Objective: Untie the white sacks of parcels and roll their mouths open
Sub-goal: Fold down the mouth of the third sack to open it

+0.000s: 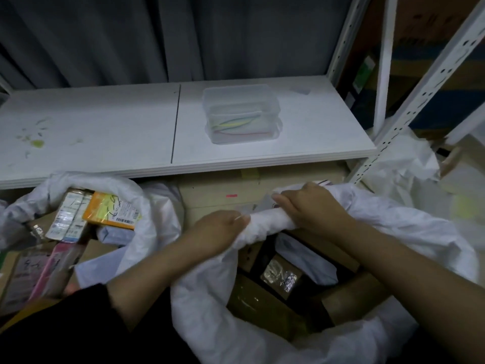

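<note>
Near sack (210,324), boxes (257,300) inside: L hand (217,229) & R hand (312,206) grip its rolled rim (265,222); 2nd sack (157,214) holds parcels (110,211).

The person wears a black garment (78,337), matte and plain, that fills the lower left of the view. Its left sleeve (89,303) ends near the elbow in a soft, slightly bunched edge. Beyond it the left forearm (157,269) and left hand (219,231) are bare. The right forearm (393,258) and right hand (312,206) are bare too.
</note>
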